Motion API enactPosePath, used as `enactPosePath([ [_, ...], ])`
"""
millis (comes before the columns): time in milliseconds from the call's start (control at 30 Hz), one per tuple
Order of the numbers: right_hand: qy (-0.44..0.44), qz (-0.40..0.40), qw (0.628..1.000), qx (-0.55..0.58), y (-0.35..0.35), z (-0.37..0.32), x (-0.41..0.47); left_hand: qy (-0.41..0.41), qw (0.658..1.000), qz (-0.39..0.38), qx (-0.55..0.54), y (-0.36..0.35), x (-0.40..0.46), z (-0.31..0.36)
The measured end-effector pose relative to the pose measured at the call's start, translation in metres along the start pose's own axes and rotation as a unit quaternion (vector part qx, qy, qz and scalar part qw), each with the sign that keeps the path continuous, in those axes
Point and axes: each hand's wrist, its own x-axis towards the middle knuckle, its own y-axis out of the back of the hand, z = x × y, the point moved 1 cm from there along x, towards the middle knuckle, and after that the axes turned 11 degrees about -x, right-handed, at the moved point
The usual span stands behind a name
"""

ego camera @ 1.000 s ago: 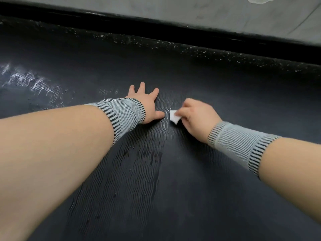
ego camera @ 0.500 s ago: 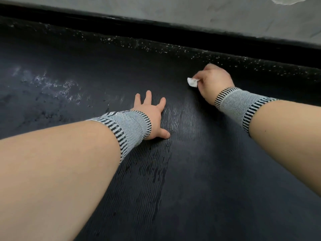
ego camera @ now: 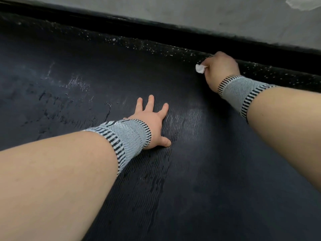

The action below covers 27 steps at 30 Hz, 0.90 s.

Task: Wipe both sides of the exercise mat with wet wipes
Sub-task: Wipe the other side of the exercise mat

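Now the right hand (ego camera: 220, 70) pinches a crumpled white wet wipe (ego camera: 200, 68) at the far edge of the black ribbed exercise mat (ego camera: 191, 180), while the left hand (ego camera: 151, 122) presses flat, fingers spread, mid-mat.

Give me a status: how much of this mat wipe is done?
Done: wet streaks glisten on the exercise mat left of and beside the left hand, which rests flat. In hand: the right hand grips the wet wipe at the far edge. Left: the duller right-hand area, and the underside, not yet turned up.
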Motion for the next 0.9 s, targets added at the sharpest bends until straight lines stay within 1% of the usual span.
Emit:
enactPosePath([
  [67, 0.019, 0.007, 1.0, 0.017, -0.002, -0.004, -0.016, 0.002, 1.0, 0.0, 0.0, 0.0, 0.0, 0.0],
  [167, 0.143, 0.029, 0.988, 0.054, -0.004, -0.013, -0.051, 0.007, 1.0, 0.002, -0.002, -0.001, 0.0, 0.001],
  [200, 0.168, 0.03, 0.984, 0.059, -0.004, -0.013, -0.052, 0.008, 1.0, 0.003, -0.004, 0.0, 0.0, 0.001],
  [233, 0.175, 0.035, 0.982, 0.061, -0.004, -0.014, -0.046, 0.007, 1.0, 0.002, -0.006, 0.0, 0.0, 0.001],
  [300, 0.14, 0.037, 0.988, 0.055, -0.006, -0.013, -0.021, 0.007, 1.0, 0.0, -0.008, 0.0, 0.0, 0.001],
  [400, 0.037, 0.021, 0.999, 0.011, -0.008, -0.01, 0.02, 0.008, 1.0, -0.004, -0.007, -0.001, 0.0, 0.001],
  [433, 0.016, 0.02, 1.0, 0.003, -0.008, -0.012, 0.024, 0.008, 1.0, -0.004, -0.007, 0.0, -0.001, 0.0],
  [500, 0.013, 0.007, 1.0, 0.015, -0.007, -0.021, 0.014, 0.007, 1.0, -0.006, -0.009, 0.0, -0.001, -0.001],
  [533, 0.038, 0.006, 0.999, 0.03, -0.007, -0.024, 0.001, 0.007, 1.0, -0.005, -0.009, 0.0, -0.001, -0.001],
  [633, 0.165, 0.024, 0.984, 0.067, -0.001, -0.029, -0.045, 0.007, 1.0, 0.0, -0.002, -0.001, -0.001, 0.0],
  [667, 0.191, 0.021, 0.979, 0.065, 0.0, -0.028, -0.048, 0.008, 1.0, 0.0, -0.002, -0.001, -0.001, 0.001],
  [700, 0.199, 0.021, 0.978, 0.06, 0.0, -0.028, -0.044, 0.008, 1.0, -0.001, -0.004, 0.0, -0.001, 0.0],
  [767, 0.167, 0.027, 0.984, 0.048, -0.004, -0.027, -0.019, 0.009, 1.0, -0.004, -0.006, 0.0, -0.001, 0.0],
  [900, 0.029, 0.016, 0.999, 0.005, -0.009, -0.023, 0.03, 0.01, 1.0, -0.005, -0.005, 0.0, -0.001, 0.0],
])
